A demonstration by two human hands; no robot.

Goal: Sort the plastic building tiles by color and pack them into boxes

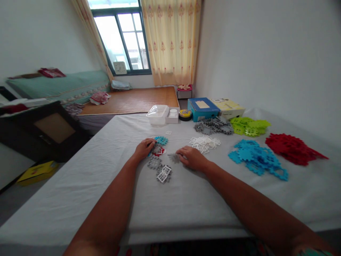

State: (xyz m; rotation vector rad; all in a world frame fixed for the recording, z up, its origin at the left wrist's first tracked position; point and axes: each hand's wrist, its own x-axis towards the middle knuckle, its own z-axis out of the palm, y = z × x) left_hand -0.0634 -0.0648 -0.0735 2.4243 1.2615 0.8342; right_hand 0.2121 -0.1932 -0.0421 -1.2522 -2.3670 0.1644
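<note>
My left hand [144, 149] is closed at the left side of a small cluster of toothed plastic interlocking tiles, its fingertips gripping the edge. A blue tile [161, 140] lies at the cluster's far side, with grey and red tiles [161, 153] nearer. Between the thumb and fingers of my right hand [191, 157] is a grey interlocking tile [173, 156], held slightly right of the cluster and partly blurred. Closer to me lie a flat grey tile [155, 163] and another grey one under white window-frame pieces [164, 174].
Right of my hands are piles of white frames [204, 143], blue tiles [257, 156], red tiles [293, 148], green tiles [249, 126] and grey tiles [213, 125]. Behind stand a clear plastic container [157, 114], a round yellow-black tin [185, 114] and a blue box [203, 108].
</note>
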